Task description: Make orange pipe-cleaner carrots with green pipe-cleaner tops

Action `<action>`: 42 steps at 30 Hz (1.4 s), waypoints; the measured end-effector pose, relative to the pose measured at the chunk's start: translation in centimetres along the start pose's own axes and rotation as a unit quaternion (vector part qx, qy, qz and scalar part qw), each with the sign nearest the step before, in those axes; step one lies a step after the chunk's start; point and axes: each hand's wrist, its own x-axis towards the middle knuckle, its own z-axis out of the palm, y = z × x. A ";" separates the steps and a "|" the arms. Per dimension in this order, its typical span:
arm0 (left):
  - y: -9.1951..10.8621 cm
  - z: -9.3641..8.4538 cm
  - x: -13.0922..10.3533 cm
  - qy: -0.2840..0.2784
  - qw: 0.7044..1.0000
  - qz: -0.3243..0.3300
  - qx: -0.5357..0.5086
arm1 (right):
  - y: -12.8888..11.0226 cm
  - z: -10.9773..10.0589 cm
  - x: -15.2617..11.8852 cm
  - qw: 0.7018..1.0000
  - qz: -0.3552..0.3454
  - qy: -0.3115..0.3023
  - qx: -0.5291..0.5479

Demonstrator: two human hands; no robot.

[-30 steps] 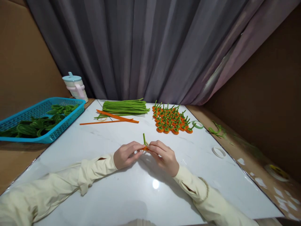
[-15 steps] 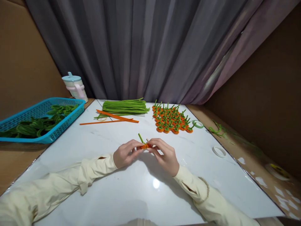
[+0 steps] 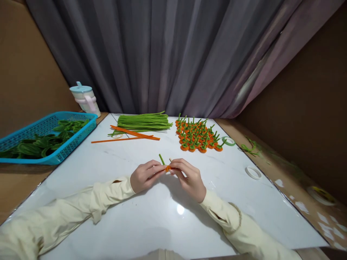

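Note:
Between my two hands, above the white table, is a small orange fuzzy piece (image 3: 168, 168) with a green stem (image 3: 162, 159) slanting up on its left. My left hand (image 3: 146, 176) pinches its left side with closed fingers. On the right side, my right hand (image 3: 189, 177) grips it between thumb and fingers, and a thin pale tip shows above those fingertips. The fingers hide much of the piece. Beyond the hands lie a bundle of green fuzzy stems (image 3: 143, 122), several orange strips (image 3: 130, 133) and rows of orange pieces with green stems (image 3: 199, 135).
A blue basket (image 3: 61, 153) of green leaf shapes stands at the left, with a lidded cup (image 3: 86, 101) behind it. A green tape roll (image 3: 228, 141) and a white ring (image 3: 253, 173) lie at the right. Paper scraps lie past the table's right edge.
My fingers have closed in a little on the orange piece, and less of it shows between them. The hands stay in nearly the same place.

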 end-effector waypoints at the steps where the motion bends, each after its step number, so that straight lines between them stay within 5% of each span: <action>1: 0.0 0.0 -0.1 -0.002 1.000 -0.001 0.006 | 0.0 0.0 0.0 1.000 -0.004 -0.002 -0.002; 15: 0.1 0.2 0.1 0.017 1.000 -0.025 -0.008 | 0.2 0.4 -0.1 1.000 -0.021 0.005 -0.003; 42: -0.6 0.2 -0.2 0.016 0.998 0.047 0.045 | 0.4 1.1 -0.8 0.993 -0.057 0.005 -0.106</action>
